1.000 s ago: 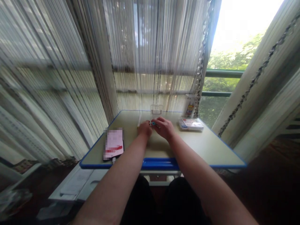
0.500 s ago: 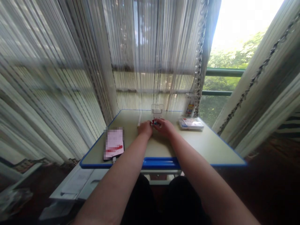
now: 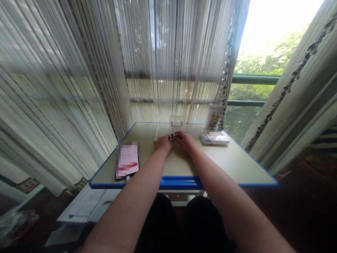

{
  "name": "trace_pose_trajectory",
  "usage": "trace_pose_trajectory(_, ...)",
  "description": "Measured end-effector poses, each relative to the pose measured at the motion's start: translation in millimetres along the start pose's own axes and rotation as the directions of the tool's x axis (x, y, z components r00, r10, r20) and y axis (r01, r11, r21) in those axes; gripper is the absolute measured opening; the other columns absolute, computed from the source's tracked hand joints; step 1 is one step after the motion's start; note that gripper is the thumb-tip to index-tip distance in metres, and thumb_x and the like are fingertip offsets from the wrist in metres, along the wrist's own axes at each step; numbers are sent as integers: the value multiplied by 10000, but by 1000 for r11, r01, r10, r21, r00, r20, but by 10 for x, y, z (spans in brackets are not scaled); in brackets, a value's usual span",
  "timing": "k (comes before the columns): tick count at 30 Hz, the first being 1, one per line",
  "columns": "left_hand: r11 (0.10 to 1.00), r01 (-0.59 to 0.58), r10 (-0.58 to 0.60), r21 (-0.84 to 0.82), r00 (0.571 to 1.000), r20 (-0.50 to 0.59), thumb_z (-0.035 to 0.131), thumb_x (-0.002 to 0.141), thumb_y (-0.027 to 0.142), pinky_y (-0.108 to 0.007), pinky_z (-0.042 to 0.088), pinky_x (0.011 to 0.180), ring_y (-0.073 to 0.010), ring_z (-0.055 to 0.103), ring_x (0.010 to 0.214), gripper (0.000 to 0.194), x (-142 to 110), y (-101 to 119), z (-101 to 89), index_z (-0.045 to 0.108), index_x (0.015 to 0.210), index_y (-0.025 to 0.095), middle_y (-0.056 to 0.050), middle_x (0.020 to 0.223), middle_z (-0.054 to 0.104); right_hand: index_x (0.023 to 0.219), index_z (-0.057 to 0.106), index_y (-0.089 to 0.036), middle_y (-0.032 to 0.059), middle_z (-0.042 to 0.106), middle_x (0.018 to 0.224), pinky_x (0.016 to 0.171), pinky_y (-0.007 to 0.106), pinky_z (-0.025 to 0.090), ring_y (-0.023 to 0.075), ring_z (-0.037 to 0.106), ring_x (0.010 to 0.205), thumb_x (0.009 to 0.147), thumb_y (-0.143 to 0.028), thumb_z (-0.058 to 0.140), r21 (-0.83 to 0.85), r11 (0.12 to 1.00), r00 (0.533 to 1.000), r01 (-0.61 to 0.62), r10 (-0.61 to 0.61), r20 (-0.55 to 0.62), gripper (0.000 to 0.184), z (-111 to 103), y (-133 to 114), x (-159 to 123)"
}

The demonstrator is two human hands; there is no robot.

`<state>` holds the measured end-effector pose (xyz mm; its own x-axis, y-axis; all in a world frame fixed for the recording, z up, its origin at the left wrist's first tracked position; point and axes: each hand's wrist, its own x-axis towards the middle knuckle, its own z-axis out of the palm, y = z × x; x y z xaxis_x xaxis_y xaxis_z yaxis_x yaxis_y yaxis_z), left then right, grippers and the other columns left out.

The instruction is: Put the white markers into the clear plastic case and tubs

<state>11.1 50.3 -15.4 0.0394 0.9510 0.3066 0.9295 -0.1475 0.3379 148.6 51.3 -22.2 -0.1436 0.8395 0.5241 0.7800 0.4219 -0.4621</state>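
Note:
Both of my hands meet near the far middle of a small beige table with a blue rim (image 3: 179, 182). My left hand (image 3: 163, 143) is curled into a loose fist, its fingertips at a tiny red and blue object (image 3: 173, 136). My right hand (image 3: 185, 141) is closed on the same small object from the other side. The object is too small to name. Just beyond the hands stands a small clear plastic container (image 3: 176, 123).
A phone (image 3: 127, 160) lies at the table's left front. A flat clear case (image 3: 215, 137) and an upright clear pack (image 3: 213, 117) sit at the right rear. A white stick (image 3: 157, 133) lies left of the hands. Curtains surround the table; a window is at right.
The right hand has drawn in toward the left hand and the small object now shows red between the fingertips. The view has tilted slightly.

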Motion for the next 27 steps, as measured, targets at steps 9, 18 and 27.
trace_pose_trajectory(9, 999, -2, -1, -53, 999, -55, 446, 840, 165, -318, 466, 832, -218, 623, 993, 292, 5, 9, -8, 660, 1035, 193, -100, 1052, 685, 1065, 633, -194, 81, 638, 1030, 775, 297, 472, 189, 615, 870, 825, -243, 529, -6, 1000, 994, -31, 30, -101, 266, -42, 5, -5)
trace_pose_trajectory(18, 963, -235, 203, -131, 955, -215, 491, 833, 175, -260, 459, 869, -170, 616, 971, 329, -22, 44, -14, 647, 1121, 207, -65, 1080, 665, 1223, 501, -88, 193, 547, 1213, 972, 411, 408, 276, 513, 1145, 724, -190, 582, 42, 979, 925, -202, 204, -321, 515, 11, 143, 62)
trace_pose_trajectory(27, 975, -196, 170, -107, 962, -212, 563, 813, 267, -274, 481, 827, -184, 636, 900, 250, 7, 21, 25, 695, 1016, 204, -64, 1007, 691, 1224, 518, -100, 161, 662, 1084, 885, 326, 475, 212, 638, 973, 793, -146, 513, 91, 954, 951, -287, 295, -94, 434, 47, 141, 92)
